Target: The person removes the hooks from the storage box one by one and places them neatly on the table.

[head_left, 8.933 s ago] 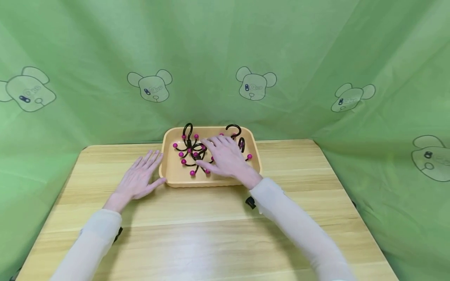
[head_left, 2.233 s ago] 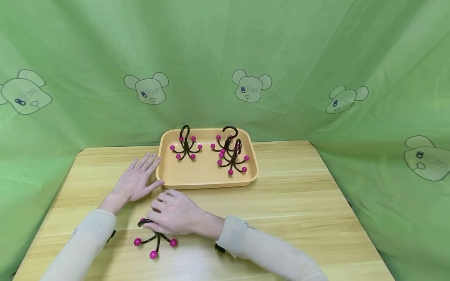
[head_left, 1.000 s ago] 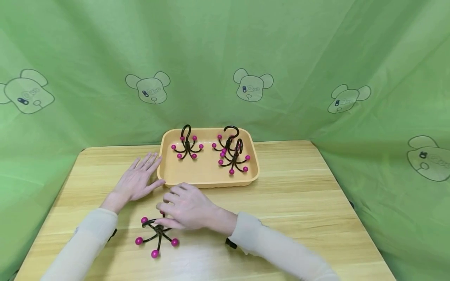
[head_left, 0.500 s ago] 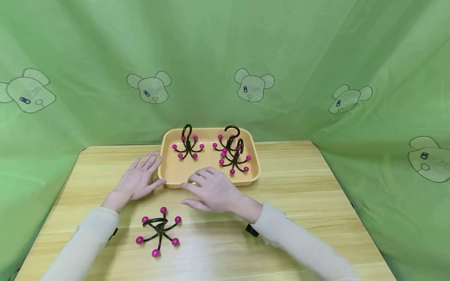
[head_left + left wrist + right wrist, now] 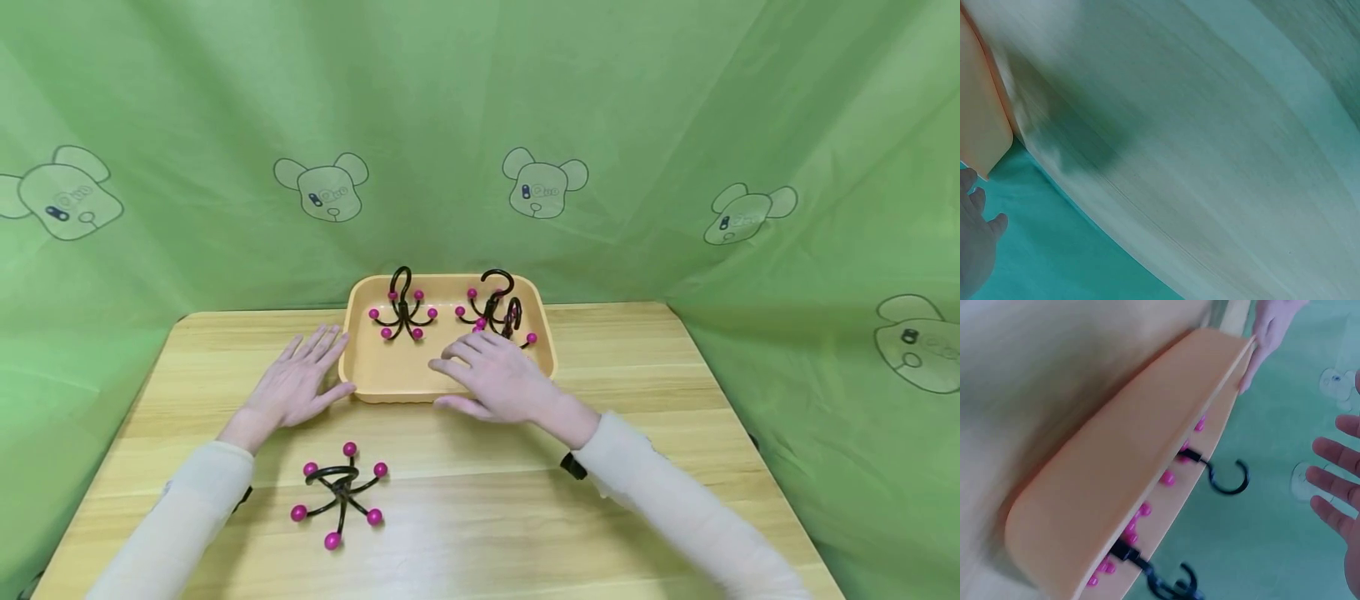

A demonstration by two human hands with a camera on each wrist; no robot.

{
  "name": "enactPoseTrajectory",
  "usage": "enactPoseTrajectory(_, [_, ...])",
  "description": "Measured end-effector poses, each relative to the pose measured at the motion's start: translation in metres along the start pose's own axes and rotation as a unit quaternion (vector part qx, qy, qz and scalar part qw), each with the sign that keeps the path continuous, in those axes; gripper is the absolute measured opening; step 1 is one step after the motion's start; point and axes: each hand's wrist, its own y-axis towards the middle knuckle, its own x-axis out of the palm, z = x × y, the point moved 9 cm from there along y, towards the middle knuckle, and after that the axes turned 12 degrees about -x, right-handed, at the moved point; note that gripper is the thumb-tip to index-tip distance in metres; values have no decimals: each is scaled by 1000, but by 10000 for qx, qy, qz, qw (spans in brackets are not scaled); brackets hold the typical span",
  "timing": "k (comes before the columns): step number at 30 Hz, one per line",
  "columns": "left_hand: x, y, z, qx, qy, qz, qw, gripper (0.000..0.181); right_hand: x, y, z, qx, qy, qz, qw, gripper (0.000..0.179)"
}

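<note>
My left hand lies flat beside the beige tray, fingers spread, thumb tip at its front left corner. The left wrist view catches a few of its fingers by the tray. Over the tray's front right edge hovers my right hand, fingers loose and holding nothing. Nearest to it is a black claw hanger with pink ball tips, partly hidden behind the hand. Behind that stands a second hanger, and a third hanger is at the tray's left. Another hanger stands by itself on the table in front.
The wooden table carries the tray near its back edge. A green curtain with bear-head prints hangs behind and along both sides. In the right wrist view, a curved hook sticks up past the tray's rim.
One hanger has come from the tray to the front of the table. My right hand has let go of it and moved back and right to the tray. My left hand has stayed put.
</note>
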Motion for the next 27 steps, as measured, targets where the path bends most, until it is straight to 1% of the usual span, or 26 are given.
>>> enactPoseTrajectory(2, [0,0,0,-2,2,-1,10000,90,6,-6,8,32,6,-219,9998,54])
enactPoseTrajectory(4, [0,1,0,-6,-8,-7,10000,90,10,-12,17,58,-32,-311,9995,54])
enactPoseTrajectory(9, [1,1,0,-23,-35,-50,10000,90,12,-25,37,125,-183,-217,9995,56])
enactPoseTrajectory(12, [1,1,0,-24,-39,-55,10000,90,13,-31,49,184,-162,-167,9996,62])
enactPoseTrajectory(15, [1,1,0,-27,-38,-45,10000,90,17,-36,60,283,-52,-306,9991,64])
enactPoseTrajectory(20, [1,0,-1,-40,-21,-20,10000,90,25,-41,77,491,137,-637,9967,58])
enactPoseTrajectory(24, [0,0,-1,-40,-12,-36,10000,90,30,-46,88,662,151,-844,9941,58])
enactPoseTrajectory(27, [0,0,0,-44,-19,-62,10000,90,33,-51,96,737,127,-911,9930,58])
